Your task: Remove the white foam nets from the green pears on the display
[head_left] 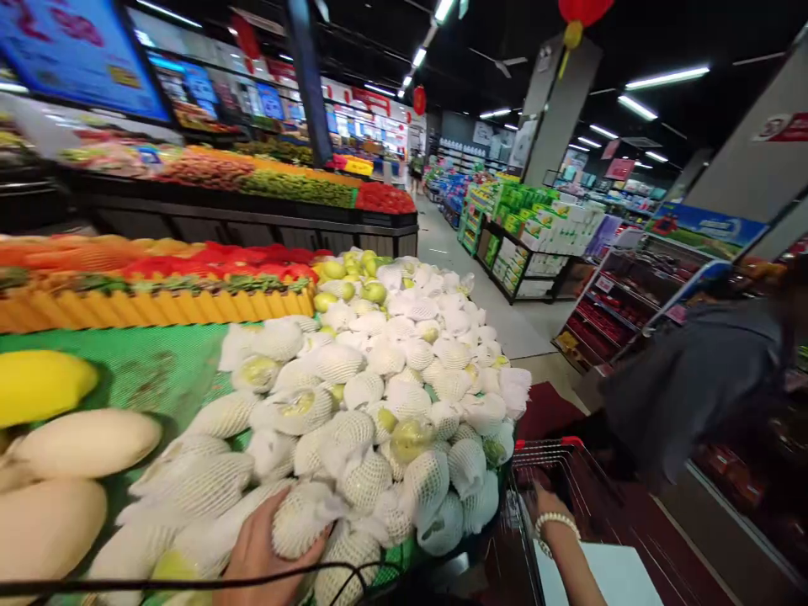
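Low in the head view, my left hand (268,539) is closed around a pear in a white foam net (304,520). It rests among a heap of similar foam-netted pears (388,358), whose yellow-green skin shows through in places. My right hand (541,498), with a pearl bracelet at the wrist, reaches over the wire shopping cart (549,452) on the right. Its fingers are dark and blurred, so their grip is unclear. A white flat panel (609,572) lies beneath that forearm.
Large pale oblong fruits (88,443) and a yellow one (44,387) lie at left on green matting (148,362). A yellow ridged divider (157,307) runs behind them. Close by the cart at right is a person in dark clothes (700,370). Stacked cartons (549,236) stand beyond the aisle.
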Demonstrator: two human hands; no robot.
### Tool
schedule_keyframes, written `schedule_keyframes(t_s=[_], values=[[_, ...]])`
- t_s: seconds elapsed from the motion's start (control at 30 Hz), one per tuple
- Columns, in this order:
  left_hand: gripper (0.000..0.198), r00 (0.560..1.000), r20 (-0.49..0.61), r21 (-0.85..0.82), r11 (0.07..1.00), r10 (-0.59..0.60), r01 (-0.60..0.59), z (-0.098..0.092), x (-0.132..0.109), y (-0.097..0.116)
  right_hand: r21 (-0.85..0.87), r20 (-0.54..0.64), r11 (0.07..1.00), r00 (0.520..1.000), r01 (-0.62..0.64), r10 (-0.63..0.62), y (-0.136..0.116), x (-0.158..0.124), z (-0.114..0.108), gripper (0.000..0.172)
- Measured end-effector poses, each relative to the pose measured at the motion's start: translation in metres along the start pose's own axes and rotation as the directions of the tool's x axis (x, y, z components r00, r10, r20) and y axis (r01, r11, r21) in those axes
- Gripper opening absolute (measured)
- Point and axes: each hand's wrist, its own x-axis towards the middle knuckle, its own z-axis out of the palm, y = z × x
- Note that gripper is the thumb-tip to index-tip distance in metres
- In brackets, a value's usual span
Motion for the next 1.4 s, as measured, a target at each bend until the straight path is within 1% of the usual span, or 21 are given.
schedule_keyframes(t_s=[0.07,0.13,0.2,0.27,0.33,0.43,0.5,0.6,0.7,0.77,0.83,0.93,1.0,1.03,1.07,1.13,1.17,1.23,1.27,1.33,1.4], values=[[0.085,0.991,-0.105,-0.090,0.993,-0.086,0.077,0.002,-0.006,0.023,0.213,0.047,0.962,0.981,0.172,-0.186,-0.038,0.012,0.001,0.041],[0.086,0.986,-0.132,-0.195,0.978,-0.102,0.075,0.008,-0.008,0.048,0.569,0.111,0.767,0.897,0.296,-0.428,-0.082,0.002,0.009,0.050],[0.080,0.996,-0.091,-0.321,0.947,-0.019,-0.011,0.018,-0.007,0.070,0.845,0.193,0.497,0.755,0.197,-0.627,-0.129,-0.020,0.024,0.065],[0.077,0.993,-0.005,-0.419,0.901,0.119,-0.110,0.027,-0.005,0.087,0.966,0.152,0.253,0.672,0.055,-0.725,-0.172,-0.042,0.040,0.083],[0.079,0.982,0.069,-0.488,0.865,0.174,-0.119,0.034,-0.003,0.098,0.998,0.058,0.050,0.697,-0.032,-0.715,-0.204,-0.056,0.052,0.085],[0.091,0.981,0.153,-0.592,0.806,0.122,-0.008,0.040,-0.003,0.103,0.982,0.083,-0.079,0.767,-0.171,-0.636,-0.224,-0.059,0.058,0.063],[0.099,0.973,0.216,-0.662,0.744,0.077,0.089,0.041,-0.004,0.102,0.969,0.126,-0.097,0.791,-0.228,-0.599,-0.222,-0.055,0.054,0.058],[0.106,0.939,0.341,-0.698,0.682,0.050,0.217,0.036,-0.003,0.100,0.985,0.101,-0.060,0.814,-0.165,-0.572,-0.214,-0.051,0.045,0.078],[0.109,0.894,0.437,-0.668,0.701,0.099,0.249,0.024,0.001,0.103,0.998,0.045,0.000,0.773,-0.058,-0.633,-0.210,-0.052,0.039,0.087],[0.106,0.915,0.389,-0.655,0.731,0.110,0.191,0.018,0.003,0.109,0.997,-0.057,0.002,0.745,0.078,-0.664,-0.210,-0.056,0.037,0.072],[0.101,0.954,0.289,-0.658,0.740,0.080,0.138,0.017,0.004,0.116,0.951,-0.224,0.010,0.711,0.310,-0.666,-0.209,-0.063,0.033,0.050],[0.095,0.980,0.199,-0.717,0.681,-0.003,0.147,0.025,0.003,0.121,0.771,-0.432,0.048,0.576,0.635,-0.694,-0.206,-0.076,0.024,0.025],[0.090,0.993,0.100,-0.742,0.661,-0.063,0.117,0.032,0.003,0.120,0.703,-0.447,0.066,0.513,0.708,-0.733,-0.203,-0.082,0.018,0.022],[0.087,0.996,0.024,-0.731,0.678,-0.083,0.074,0.035,0.004,0.118,0.720,-0.411,0.095,0.533,0.688,-0.739,-0.203,-0.083,0.016,0.029],[0.084,0.995,-0.059,-0.706,0.708,-0.079,0.015,0.037,0.005,0.115,0.768,-0.344,0.142,0.589,0.625,-0.732,-0.204,-0.082,0.015,0.035],[0.074,0.988,-0.150,-0.635,0.763,0.030,-0.120,0.038,0.008,0.109,0.892,-0.156,0.211,0.709,0.401,-0.688,-0.207,-0.075,0.014,0.038],[0.069,0.983,-0.140,-0.602,0.778,0.119,-0.179,0.037,0.010,0.107,0.937,-0.074,0.206,0.735,0.283,-0.674,-0.210,-0.069,0.014,0.051],[0.065,0.960,-0.045,-0.554,0.792,0.277,-0.255,0.033,0.015,0.101,0.980,0.016,0.151,0.714,0.126,-0.700,-0.217,-0.055,0.015,0.082],[0.064,0.944,0.023,-0.532,0.803,0.330,-0.268,0.030,0.018,0.098,0.987,0.033,0.134,0.692,0.093,-0.721,-0.220,-0.048,0.017,0.087],[0.066,0.920,0.134,-0.476,0.838,0.369,-0.267,0.024,0.023,0.087,0.985,0.053,0.149,0.689,0.081,-0.723,-0.226,-0.034,0.021,0.080],[0.066,0.913,0.198,-0.416,0.874,0.356,-0.251,0.018,0.027,0.073,0.980,0.056,0.177,0.741,0.086,-0.669,-0.229,-0.024,0.029,0.075]])
